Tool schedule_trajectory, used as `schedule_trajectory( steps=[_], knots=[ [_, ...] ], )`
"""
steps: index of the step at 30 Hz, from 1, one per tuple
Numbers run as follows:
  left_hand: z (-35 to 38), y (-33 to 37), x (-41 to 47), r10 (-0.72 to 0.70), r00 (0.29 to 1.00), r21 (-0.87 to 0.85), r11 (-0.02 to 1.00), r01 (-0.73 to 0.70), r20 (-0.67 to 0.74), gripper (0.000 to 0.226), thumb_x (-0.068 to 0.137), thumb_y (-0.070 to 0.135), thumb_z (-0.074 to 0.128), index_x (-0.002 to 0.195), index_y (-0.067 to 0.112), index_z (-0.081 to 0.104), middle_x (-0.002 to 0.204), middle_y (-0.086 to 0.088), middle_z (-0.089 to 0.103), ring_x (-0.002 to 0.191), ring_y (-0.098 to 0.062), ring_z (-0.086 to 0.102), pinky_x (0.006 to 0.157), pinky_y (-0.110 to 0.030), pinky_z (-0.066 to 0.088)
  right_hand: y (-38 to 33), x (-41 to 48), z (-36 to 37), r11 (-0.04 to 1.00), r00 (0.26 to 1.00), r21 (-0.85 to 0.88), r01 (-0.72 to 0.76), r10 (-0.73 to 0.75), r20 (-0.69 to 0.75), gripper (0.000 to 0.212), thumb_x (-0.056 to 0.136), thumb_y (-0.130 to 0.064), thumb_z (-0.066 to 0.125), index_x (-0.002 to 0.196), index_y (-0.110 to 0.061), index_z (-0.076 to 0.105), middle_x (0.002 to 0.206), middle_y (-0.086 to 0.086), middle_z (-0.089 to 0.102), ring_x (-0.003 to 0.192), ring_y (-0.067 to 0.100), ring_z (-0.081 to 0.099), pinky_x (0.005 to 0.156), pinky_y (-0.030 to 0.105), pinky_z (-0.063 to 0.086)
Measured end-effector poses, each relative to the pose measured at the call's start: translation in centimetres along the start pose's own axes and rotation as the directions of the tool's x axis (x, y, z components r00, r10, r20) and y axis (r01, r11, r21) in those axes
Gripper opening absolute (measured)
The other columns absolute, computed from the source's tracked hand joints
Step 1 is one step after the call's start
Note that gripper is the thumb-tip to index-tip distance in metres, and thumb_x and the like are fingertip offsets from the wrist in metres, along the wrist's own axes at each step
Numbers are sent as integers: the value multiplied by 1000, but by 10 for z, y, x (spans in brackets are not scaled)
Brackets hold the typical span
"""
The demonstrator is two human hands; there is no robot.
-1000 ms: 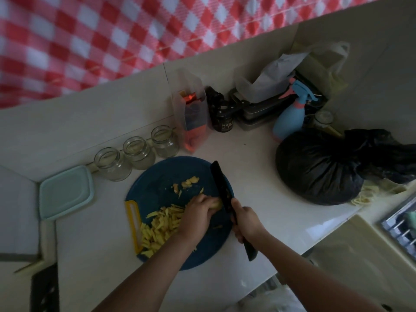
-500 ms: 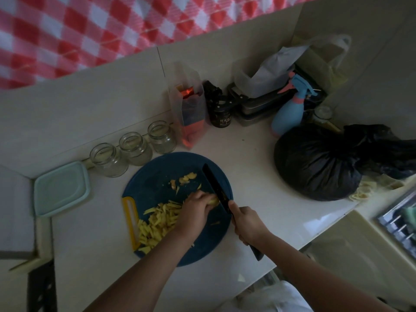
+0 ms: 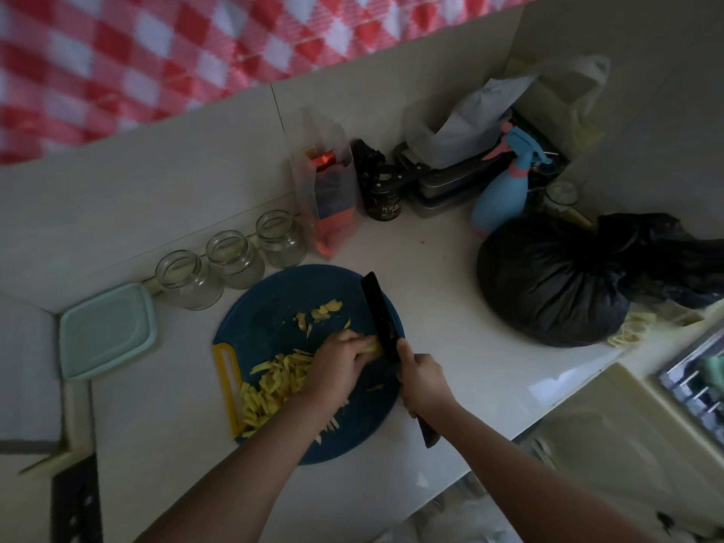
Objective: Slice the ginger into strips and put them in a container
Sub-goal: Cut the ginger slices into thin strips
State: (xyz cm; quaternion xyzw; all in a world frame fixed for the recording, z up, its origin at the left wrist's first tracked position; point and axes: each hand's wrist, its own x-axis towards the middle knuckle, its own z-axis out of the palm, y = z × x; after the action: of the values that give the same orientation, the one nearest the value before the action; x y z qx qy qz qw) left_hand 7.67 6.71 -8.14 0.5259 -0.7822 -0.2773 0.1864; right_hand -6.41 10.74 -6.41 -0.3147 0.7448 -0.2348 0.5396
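Here the ginger (image 3: 370, 348) lies near the cutting board's (image 3: 274, 303) right edge, pinned under the left hand's (image 3: 341, 362) curled fingers, the right hand (image 3: 421, 380) gripping the knife (image 3: 382, 319) against it, strips (image 3: 274, 386) heaped toward the board's left edge, open counter (image 3: 438, 291) between board and black bag (image 3: 548, 284).

The knife (image 3: 378, 311) in the person's right hand (image 3: 425, 382) has swung slightly over the past second. Its tip drew in to the left over the blue cutting board (image 3: 274, 303) half a second ago and now points back toward the board's far right rim. The blade again meets the ginger (image 3: 372, 349) just beside the left hand (image 3: 341, 362), whose fingers have barely shifted. The camera's view dropped a little early in that second, then settled.
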Motion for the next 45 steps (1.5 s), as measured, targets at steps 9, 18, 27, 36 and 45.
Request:
schedule_trajectory(
  steps=[9,18,27,36,45],
  knots=[
    [1,2,-2,-3,998,9,1000,3,-58,25,84,10,68,109,8,70,101,-8,67,97,-21,61,83,-17,39,17,-11,-13,986,994,-133,98,-91,57,56,96,-59,32,73,-11,51,69,7,50,57,18,45,59,32,40],
    [2,3,-3,-7,997,23,1000,8,-80,20,84,8,68,104,9,72,100,-7,68,97,-21,61,81,-19,40,19,-23,-7,933,973,-277,230,-223,57,59,99,-54,25,66,-11,47,66,7,50,58,16,45,62,33,38],
    [8,-2,-1,-6,996,18,1000,7,-92,18,78,3,73,96,7,73,89,-9,69,85,-26,63,73,-25,45,12,-20,2,932,985,-321,170,-157,66,55,100,-52,22,68,-15,48,64,1,48,57,13,46,59,27,38],
    [7,-1,-2,-35,996,22,999,37,-88,23,75,3,76,98,2,72,95,-13,70,91,-27,65,80,-24,44,-2,-11,-4,992,993,103,-69,59,98,53,98,-54,32,72,-11,47,55,3,44,38,13,38,41,23,34],
    [0,5,-3,-31,997,-47,998,28,-65,20,86,10,67,104,8,73,100,-5,66,96,-16,61,84,-15,41,-7,-23,-7,996,996,-80,31,-24,87,53,98,-55,33,77,-9,51,65,6,50,46,14,44,46,25,40]
  ],
)
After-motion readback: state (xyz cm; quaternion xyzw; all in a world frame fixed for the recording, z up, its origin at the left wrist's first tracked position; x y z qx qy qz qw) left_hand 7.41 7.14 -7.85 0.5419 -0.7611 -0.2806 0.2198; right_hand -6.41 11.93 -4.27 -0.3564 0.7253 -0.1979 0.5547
